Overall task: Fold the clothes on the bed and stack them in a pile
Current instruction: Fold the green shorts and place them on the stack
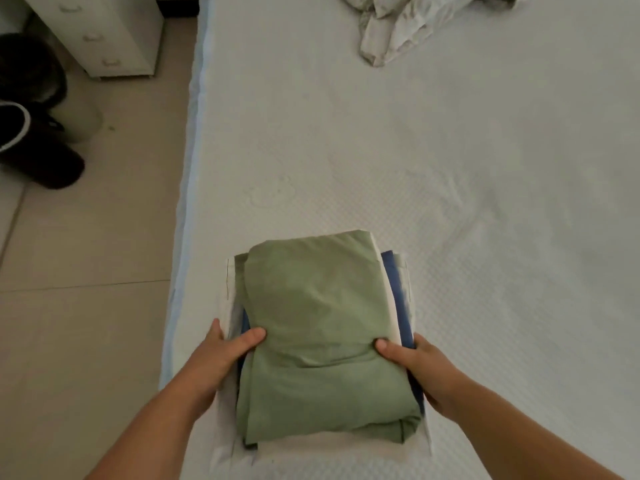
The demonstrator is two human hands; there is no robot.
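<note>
A pile of folded clothes sits on the near left part of the white bed (pixel 450 168). A folded green garment (pixel 318 334) lies on top, with a blue piece (pixel 401 299) and a white piece (pixel 228 306) under it. My left hand (pixel 221 351) grips the pile's left side, thumb on the green cloth and fingers hidden beneath. My right hand (pixel 415 365) grips the right side the same way. A crumpled white garment (pixel 398 26) lies unfolded at the far end of the bed.
The bed's left edge (pixel 188 168) runs beside a tiled floor (pixel 86 271). On the floor stand a white drawer unit (pixel 104 32) and dark fluffy slippers (pixel 34 133).
</note>
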